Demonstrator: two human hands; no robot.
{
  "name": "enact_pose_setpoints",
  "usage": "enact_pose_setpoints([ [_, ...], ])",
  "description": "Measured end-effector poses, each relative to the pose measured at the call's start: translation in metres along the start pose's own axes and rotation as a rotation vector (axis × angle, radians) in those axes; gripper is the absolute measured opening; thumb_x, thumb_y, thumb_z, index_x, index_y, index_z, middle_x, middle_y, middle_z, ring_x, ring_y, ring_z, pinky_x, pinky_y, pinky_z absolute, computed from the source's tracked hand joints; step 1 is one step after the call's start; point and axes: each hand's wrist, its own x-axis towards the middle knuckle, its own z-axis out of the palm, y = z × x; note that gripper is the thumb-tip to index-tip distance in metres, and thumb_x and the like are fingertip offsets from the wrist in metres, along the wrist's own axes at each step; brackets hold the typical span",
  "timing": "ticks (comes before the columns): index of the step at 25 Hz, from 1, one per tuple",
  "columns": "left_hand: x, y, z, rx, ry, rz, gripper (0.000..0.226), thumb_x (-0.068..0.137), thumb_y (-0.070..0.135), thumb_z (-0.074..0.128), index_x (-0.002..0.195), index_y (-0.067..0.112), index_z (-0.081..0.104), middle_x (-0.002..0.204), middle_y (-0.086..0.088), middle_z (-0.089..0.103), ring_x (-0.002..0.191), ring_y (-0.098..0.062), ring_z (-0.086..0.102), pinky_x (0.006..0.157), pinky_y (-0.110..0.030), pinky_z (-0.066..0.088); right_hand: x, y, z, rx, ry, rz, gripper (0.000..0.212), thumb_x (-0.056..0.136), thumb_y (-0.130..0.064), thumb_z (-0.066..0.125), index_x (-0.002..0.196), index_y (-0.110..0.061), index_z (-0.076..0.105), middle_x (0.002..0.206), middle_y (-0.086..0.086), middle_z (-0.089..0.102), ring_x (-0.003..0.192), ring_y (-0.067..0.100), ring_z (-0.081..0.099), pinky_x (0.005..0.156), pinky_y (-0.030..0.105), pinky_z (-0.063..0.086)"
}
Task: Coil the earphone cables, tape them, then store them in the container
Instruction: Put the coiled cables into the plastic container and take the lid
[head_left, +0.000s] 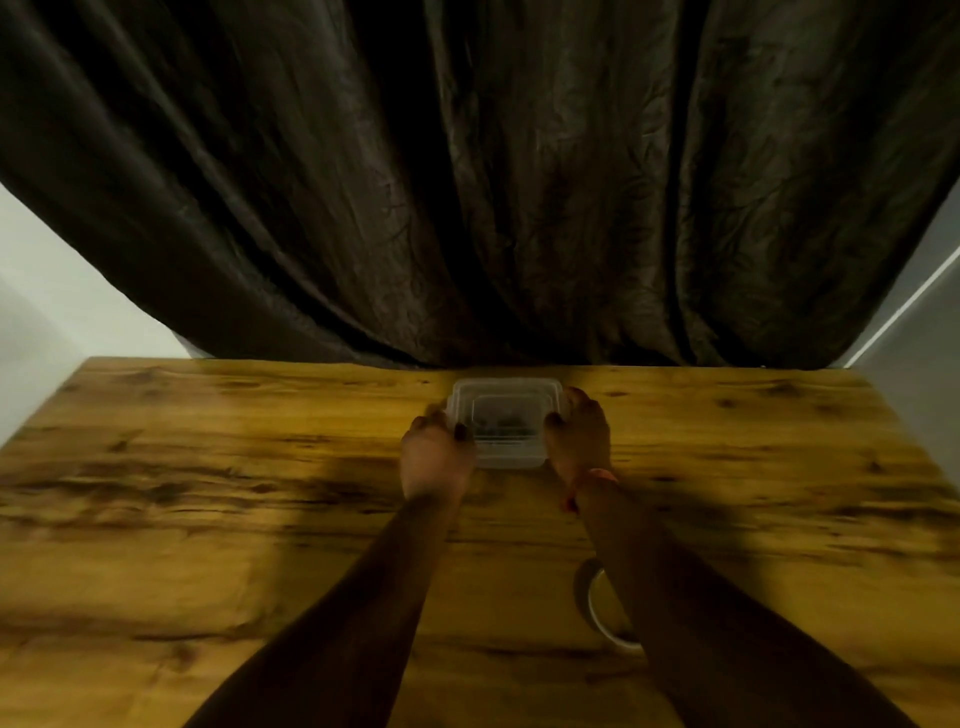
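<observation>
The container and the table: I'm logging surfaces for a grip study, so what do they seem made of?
The container looks like clear, slightly cloudy plastic: dark contents show through its lid. The table looks like wood or wood-look laminate, with grain, knots and a soft sheen.

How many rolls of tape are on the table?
1. The tape roll lies on the wooden table near the front, partly hidden under the right forearm. Another could be hidden beneath the arms.
</observation>
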Motion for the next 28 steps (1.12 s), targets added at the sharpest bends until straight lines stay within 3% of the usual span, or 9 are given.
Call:
enact_pose_setpoints([
  [3,0.002,0.000,0.005,0.060,-0.006,-0.010,0.039,0.098,0.028,0.047,0.128,0.004,0.057,0.124,-0.020,0.057,0.110,-0.035,0.057,0.090,-0.043,0.048,0.001,0.009,0.007,-0.125,-0.067,-0.021,0.057,0.090,-0.015,0.055,0.145,-0.020,0.045,0.141,0.014,0.049,0.124,0.037,0.051,0.104,0.048,0.045],
  [10,0.007,-0.009,0.013,-0.036,-0.027,-0.122,0.047,0.097,0.027,0.052,0.138,0.005,0.044,0.133,-0.020,0.046,0.111,-0.038,0.056,0.091,-0.047,0.052,-0.004,0.016,0.008,-0.105,-0.133,-0.010,0.056,0.096,-0.010,0.055,0.149,-0.012,0.036,0.147,0.016,0.041,0.129,0.035,0.048,0.107,0.045,0.043],
  [14,0.011,-0.014,0.013,-0.078,-0.061,-0.129,0.048,0.098,0.026,0.053,0.140,0.008,0.041,0.136,-0.018,0.043,0.107,-0.034,0.058,0.085,-0.041,0.054,-0.002,0.018,0.009,-0.173,-0.168,-0.049,0.055,0.100,-0.012,0.051,0.151,-0.008,0.031,0.149,0.019,0.037,0.129,0.036,0.046,0.108,0.045,0.041],
  [19,0.016,-0.020,0.015,-0.122,-0.096,-0.133,0.040,0.098,0.020,0.052,0.135,0.006,0.046,0.133,-0.018,0.049,0.111,-0.033,0.055,0.075,-0.032,0.042,0.003,0.025,0.015,-0.325,-0.227,-0.132,0.059,0.102,-0.021,0.046,0.156,-0.016,0.020,0.151,0.018,0.034,0.126,0.036,0.049,0.106,0.047,0.042],
  [24,0.014,-0.023,0.018,-0.138,-0.091,-0.087,0.040,0.099,0.020,0.051,0.135,0.004,0.045,0.133,-0.017,0.048,0.111,-0.033,0.054,0.075,-0.031,0.039,0.002,0.033,0.017,-0.447,-0.222,-0.160,0.060,0.105,-0.027,0.039,0.157,-0.019,0.011,0.153,0.017,0.032,0.126,0.036,0.049,0.101,0.044,0.045],
  [28,0.010,-0.031,0.018,-0.109,-0.059,-0.049,0.038,0.099,0.022,0.049,0.133,0.006,0.045,0.131,-0.016,0.049,0.110,-0.032,0.054,0.078,-0.035,0.042,-0.008,0.040,0.023,-0.426,-0.204,-0.204,0.061,0.105,-0.028,0.036,0.158,-0.025,0.005,0.153,0.013,0.032,0.112,0.034,0.057,0.081,0.037,0.049],
])
